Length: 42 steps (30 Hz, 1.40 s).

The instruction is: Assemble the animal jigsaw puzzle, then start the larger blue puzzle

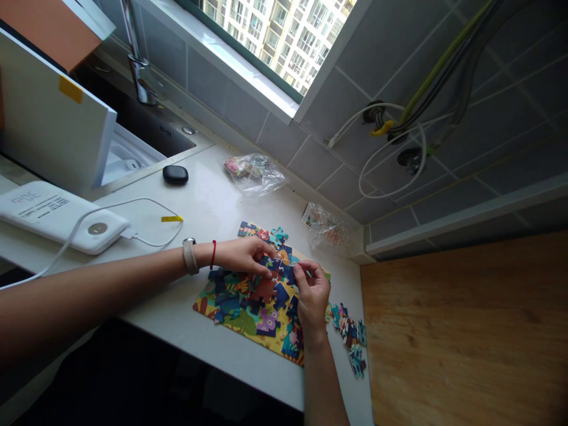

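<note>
A colourful jigsaw puzzle point(248, 322) lies on the white counter, partly covered by loose pieces on top of it. My left hand point(248, 255) reaches across its upper part, thumb and fingers bent round a puzzle piece point(274, 266). From the right, my right hand point(314, 293) pinches a dark blue puzzle piece point(287, 273) between thumb and forefinger. The two hands are close together, and the pieces at their fingertips appear to meet. More loose pieces point(278, 236) lie along the puzzle's far edge, and several others point(348, 328) are right of my right wrist.
Two crumpled plastic bags point(255, 174) point(331, 228) lie near the tiled wall. At left are a white power bank point(62, 216) with a cable, a black case point(176, 174), and a sink point(173, 139) with a tap point(142, 80). A wooden board point(465, 331) adjoins the counter's right end.
</note>
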Motion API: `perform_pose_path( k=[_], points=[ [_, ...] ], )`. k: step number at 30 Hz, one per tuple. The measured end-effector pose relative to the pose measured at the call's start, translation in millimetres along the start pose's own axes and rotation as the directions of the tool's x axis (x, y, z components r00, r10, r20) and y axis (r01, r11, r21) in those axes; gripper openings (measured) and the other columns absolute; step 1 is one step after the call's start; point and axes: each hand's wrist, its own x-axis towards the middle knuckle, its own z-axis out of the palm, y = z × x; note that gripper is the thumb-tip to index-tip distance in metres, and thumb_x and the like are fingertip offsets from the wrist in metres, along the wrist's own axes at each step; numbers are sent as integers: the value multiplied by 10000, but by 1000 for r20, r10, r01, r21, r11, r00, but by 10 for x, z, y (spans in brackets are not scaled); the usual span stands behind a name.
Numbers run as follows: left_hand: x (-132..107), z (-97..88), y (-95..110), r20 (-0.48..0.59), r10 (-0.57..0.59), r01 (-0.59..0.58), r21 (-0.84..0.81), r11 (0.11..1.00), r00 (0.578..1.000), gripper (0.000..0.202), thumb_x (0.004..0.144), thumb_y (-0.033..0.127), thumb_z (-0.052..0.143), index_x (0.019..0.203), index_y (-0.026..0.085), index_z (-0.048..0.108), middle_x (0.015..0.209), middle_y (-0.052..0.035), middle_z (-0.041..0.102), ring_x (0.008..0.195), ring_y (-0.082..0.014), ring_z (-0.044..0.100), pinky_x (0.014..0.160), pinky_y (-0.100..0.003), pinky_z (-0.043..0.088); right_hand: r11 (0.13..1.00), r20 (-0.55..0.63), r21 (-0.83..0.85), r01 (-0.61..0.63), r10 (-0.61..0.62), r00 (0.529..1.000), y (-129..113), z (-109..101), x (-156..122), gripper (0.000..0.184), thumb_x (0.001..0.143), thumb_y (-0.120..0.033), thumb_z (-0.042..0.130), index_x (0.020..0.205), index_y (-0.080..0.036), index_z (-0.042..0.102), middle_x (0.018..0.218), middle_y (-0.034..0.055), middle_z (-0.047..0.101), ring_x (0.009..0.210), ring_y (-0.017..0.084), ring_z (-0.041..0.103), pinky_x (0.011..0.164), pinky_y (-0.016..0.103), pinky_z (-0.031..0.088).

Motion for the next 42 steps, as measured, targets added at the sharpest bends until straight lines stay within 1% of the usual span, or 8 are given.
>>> perform_pose_path(
  k=[12, 19, 22, 25, 28, 31, 37, 42],
  points=[
    [19, -4, -14, -35, 50, -50, 5, 999, 998, 595, 813, 491, 817, 1292, 159, 703, 505, 78, 528, 424, -98, 443, 408, -197, 293, 1000, 13, 19, 1, -1, 1000, -20, -2, 4, 309, 823, -475, 797, 899, -192, 701, 847, 33, 729, 785, 181, 679, 750, 303, 563],
    [14, 3, -2, -43, -10, 10, -15, 1000, 999, 624, 808, 472, 831, 1332, 169, 677, 534, 73, 576, 442, -121, 543, 416, -198, 373, 1000, -4, -11, -6, 6, 1000, 15, -18, 8, 344, 822, -512, 795, 897, -188, 705, 853, 37, 722, 784, 182, 673, 749, 307, 560],
    [8, -3, -10, -35, -34, 32, -42, 999, 999, 639, 821, 456, 832, 1368, 185, 645, 534, 88, 577, 451, -121, 580, 433, -191, 427, 1000, -86, -3, -20, 20, 996, 74, -112, 74, 374, 803, -528, 806, 910, -183, 706, 855, 35, 716, 769, 174, 664, 706, 287, 548],
    [13, -17, -27, -26, -35, 33, -59, 998, 999, 613, 836, 446, 828, 1361, 193, 639, 545, 87, 595, 440, -112, 588, 435, -186, 454, 997, -165, 5, -77, 77, 983, 135, -270, 181, 435, 738, -554, 841, 903, -173, 711, 801, 32, 706, 692, 166, 637, 585, 259, 507],
    [23, -30, -37, -31, -61, 59, -67, 996, 998, 606, 832, 440, 833, 1345, 186, 634, 554, 85, 598, 422, -108, 584, 420, -184, 460, 991, -196, 6, -133, 132, 972, 179, -397, 262, 484, 668, -576, 875, 872, -164, 721, 749, 35, 708, 637, 168, 613, 498, 250, 458],
    [27, -36, -40, -29, -75, 73, -73, 995, 997, 624, 816, 444, 848, 1337, 183, 625, 554, 90, 583, 427, -110, 592, 418, -183, 465, 982, -124, -17, -191, 187, 974, 203, -400, 271, 494, 658, -582, 880, 870, -162, 732, 759, 43, 722, 644, 177, 622, 482, 253, 464],
    [16, -35, -34, -27, -43, 40, -102, 994, 999, 598, 814, 485, 844, 1287, 194, 622, 543, 98, 575, 418, -100, 566, 418, -183, 440, 975, 94, 66, -212, 205, 974, 210, -162, 154, 404, 726, -520, 869, 909, -189, 726, 811, 13, 724, 708, 153, 640, 610, 249, 521],
    [10, -57, 4, -83, 11, -12, -15, 1000, 996, 551, 819, 505, 823, 1226, 175, 651, 511, 96, 515, 419, -100, 510, 391, -182, 371, 944, 103, 177, -278, 264, 959, 239, -93, 149, 405, 722, -518, 869, 917, -197, 719, 837, 5, 724, 693, 136, 632, 608, 237, 509]
  ],
)
